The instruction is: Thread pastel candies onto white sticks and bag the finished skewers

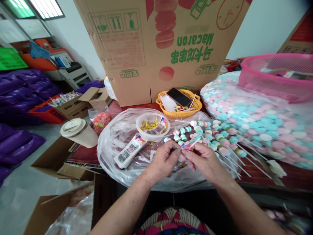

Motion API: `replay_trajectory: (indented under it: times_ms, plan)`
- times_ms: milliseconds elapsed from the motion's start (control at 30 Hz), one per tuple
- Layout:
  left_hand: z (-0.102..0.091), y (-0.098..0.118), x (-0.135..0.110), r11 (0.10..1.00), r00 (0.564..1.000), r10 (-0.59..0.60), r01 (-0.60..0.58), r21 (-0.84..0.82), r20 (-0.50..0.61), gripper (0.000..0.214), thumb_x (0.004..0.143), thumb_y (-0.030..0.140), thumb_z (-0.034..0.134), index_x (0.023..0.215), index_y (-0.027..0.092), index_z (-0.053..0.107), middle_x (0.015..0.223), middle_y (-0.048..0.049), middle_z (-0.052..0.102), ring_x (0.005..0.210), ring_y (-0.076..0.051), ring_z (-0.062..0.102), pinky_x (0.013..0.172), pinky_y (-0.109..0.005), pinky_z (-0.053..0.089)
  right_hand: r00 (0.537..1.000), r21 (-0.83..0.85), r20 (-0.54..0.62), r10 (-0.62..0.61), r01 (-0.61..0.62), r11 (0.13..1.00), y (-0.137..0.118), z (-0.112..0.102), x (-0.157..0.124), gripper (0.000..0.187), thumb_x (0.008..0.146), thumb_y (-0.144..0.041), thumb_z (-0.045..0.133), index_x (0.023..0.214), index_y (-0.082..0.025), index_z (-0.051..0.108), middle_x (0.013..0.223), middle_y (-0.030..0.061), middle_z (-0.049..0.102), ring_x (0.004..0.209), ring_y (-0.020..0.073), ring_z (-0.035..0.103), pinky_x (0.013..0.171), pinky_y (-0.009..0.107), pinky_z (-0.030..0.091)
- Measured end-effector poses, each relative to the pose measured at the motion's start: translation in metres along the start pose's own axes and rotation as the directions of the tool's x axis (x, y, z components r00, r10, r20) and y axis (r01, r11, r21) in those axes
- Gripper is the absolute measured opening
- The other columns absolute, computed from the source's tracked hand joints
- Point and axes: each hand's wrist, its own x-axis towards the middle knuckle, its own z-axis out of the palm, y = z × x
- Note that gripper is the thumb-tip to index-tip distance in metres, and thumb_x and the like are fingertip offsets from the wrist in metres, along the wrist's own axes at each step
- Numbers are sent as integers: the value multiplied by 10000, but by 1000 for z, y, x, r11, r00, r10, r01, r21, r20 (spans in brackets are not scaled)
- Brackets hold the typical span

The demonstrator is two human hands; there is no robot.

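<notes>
My left hand (164,160) and my right hand (202,158) meet over a clear plastic sheet (114,137), fingers pinched together on a thin white stick with a pink candy piece (186,147) at its end. Just beyond my fingers lie several finished skewers of pink, blue and white candy (207,130), their sticks pointing right. A small clear bowl (153,125) with yellow twist ties and labels stands ahead of my left hand. Printed label packets (129,151) lie to the left of that hand.
A yellow basket (179,105) holds a phone and sticks in front of a big Macaron carton (158,45). A large bag of pastel candies (249,120) and a pink basket (276,76) are at right. A lidded cup (78,132) stands at left, with cardboard boxes below.
</notes>
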Motion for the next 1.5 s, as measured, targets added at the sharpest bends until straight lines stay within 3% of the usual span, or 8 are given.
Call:
replay_trajectory:
  times_ms: [467,767,867,1000,1100,1200,1300,1500]
  plan:
    - [-30,0,4,953,924,-142,32,300,354,255,876,335,436,954,188,628,958,-46,644,931,-206,542,878,-338,411,804,-524,-285,-522,325,787,3,11,9,174,860,-229,514,1007,-193,599,695,6,632,547,126,577,519,252,510]
    - [-42,-6,4,928,801,-358,249,277,480,184,758,202,465,616,157,572,603,-11,573,602,-150,516,610,-275,453,432,-560,785,-444,801,-211,-7,6,20,266,844,-51,414,1011,-110,613,882,116,664,952,237,583,1008,521,349]
    - [-44,7,0,908,732,-340,91,410,591,207,811,203,448,631,162,542,598,3,545,565,-136,507,563,-251,427,517,-551,813,-268,831,-71,5,14,19,148,753,-81,486,815,-118,615,720,109,644,746,240,600,844,483,459]
    - [-49,16,-19,466,885,-79,-374,802,458,130,818,159,490,881,136,601,828,-88,644,762,-225,597,734,-342,463,780,-631,609,145,365,685,-2,22,18,169,779,-164,391,724,-165,550,568,37,577,532,171,557,549,301,467]
    - [-58,9,-33,254,877,149,-481,839,458,173,835,147,461,949,141,591,847,-97,639,769,-230,591,744,-373,466,643,-451,630,436,-154,879,-26,24,39,239,839,-246,325,675,-195,491,424,-52,422,398,115,455,467,234,413]
    - [-65,-3,-40,540,964,228,-240,807,134,184,881,202,409,898,158,588,822,-84,632,732,-189,584,671,-302,460,634,-485,692,346,52,873,-49,29,91,325,896,-354,349,727,-173,558,643,22,631,567,122,580,572,233,447]
    - [-69,-11,-39,886,950,-61,193,422,-306,261,910,297,392,748,172,553,690,-47,607,638,-144,562,593,-246,428,885,-875,428,183,355,329,-51,47,152,260,886,-231,409,892,-157,659,990,100,687,873,175,636,699,244,452]
    - [-78,-15,-33,922,853,-371,292,-253,-368,319,855,430,483,650,184,482,489,21,526,469,-103,490,501,-218,378,897,-932,360,256,337,131,-19,89,199,189,687,-88,605,836,-97,723,936,179,707,921,277,650,759,307,464]
